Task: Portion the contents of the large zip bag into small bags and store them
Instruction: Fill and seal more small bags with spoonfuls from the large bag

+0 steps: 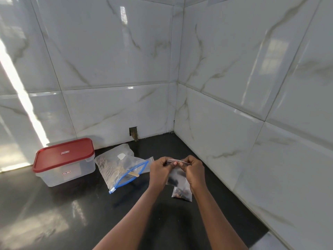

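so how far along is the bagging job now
Done: one filled small bag lies on the counter. In hand: the left hand and right hand pinch the top of a second small bag with dark contents, apparently sealing it. Left: the large zip bag lies open and seems to hold more, and the red-lidded container is closed, neither small bag stored yet.

Left hand, right hand: bare. Left forearm, right forearm: bare along whole visible length, to lower frame edge. Wrists slim. Nail detail too small to tell.
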Available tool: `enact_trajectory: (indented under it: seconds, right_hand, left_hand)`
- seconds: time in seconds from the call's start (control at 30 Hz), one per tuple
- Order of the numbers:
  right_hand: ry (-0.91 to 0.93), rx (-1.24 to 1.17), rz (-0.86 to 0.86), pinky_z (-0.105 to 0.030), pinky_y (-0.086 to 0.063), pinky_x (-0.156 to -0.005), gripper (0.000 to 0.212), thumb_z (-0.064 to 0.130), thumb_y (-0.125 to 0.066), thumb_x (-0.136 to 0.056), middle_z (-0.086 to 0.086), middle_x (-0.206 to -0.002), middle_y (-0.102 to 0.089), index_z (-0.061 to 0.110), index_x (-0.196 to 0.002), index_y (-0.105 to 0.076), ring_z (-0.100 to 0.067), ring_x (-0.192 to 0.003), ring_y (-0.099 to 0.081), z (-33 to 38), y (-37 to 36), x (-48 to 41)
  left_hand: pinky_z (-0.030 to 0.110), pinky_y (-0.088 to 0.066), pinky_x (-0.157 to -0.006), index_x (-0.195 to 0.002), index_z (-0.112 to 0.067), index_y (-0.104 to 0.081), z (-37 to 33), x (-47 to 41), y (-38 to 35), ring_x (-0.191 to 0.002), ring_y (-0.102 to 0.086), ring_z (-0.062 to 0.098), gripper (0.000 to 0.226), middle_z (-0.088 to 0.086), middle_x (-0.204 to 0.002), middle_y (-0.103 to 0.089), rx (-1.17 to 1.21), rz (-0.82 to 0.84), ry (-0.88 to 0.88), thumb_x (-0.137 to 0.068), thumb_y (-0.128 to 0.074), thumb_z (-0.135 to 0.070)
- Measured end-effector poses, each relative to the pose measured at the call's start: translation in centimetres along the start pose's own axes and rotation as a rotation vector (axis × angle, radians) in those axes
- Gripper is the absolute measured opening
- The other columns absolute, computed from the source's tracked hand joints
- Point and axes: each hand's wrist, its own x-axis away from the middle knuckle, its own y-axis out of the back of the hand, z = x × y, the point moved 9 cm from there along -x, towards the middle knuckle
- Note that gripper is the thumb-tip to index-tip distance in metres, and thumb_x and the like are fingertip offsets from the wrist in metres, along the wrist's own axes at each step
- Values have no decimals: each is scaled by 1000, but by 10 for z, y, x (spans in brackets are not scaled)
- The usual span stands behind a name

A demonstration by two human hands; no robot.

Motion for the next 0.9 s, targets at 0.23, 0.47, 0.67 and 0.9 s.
enact_trajectory:
  seconds: [0.23,0.47,0.67,0.9]
  right_hand:
    - [-241,-4,-5,-28,-54,-64,22,6,-69,-82,-11,-80,-68,12,-63,-59,-20,-72,-63,-52,7,11]
    - [-219,211,-9,-28,-56,-81,18,-4,-61,-82,-5,-88,-70,9,-85,-74,-14,-81,-64,-71,16,13]
    - [-218,323,-73,-22,-47,-67,25,-1,-59,-80,-3,-77,-67,18,-64,-64,-16,-80,-62,-70,23,11]
    - [-319,318,-126,-29,-53,-65,15,4,-59,-79,-10,-79,-70,2,-73,-73,-22,-74,-66,-85,26,6]
  left_hand:
    - [22,-52,-67,-79,-18,-67,39,12,-19,-76,-63,11,5,-1,-78,-66,-63,67,245,-84,-67,-17]
    - [24,-52,-80,-98,-15,-71,68,24,-23,-86,-62,8,14,0,-94,-69,-129,118,305,-88,-61,-14]
    - [30,-54,-82,-79,-16,-70,69,20,-21,-82,-63,10,4,-2,-85,-69,-133,65,365,-82,-69,-14]
    - [23,-46,-79,-91,-13,-74,68,15,-22,-84,-60,8,12,-1,-90,-70,-182,20,358,-86,-63,-11]
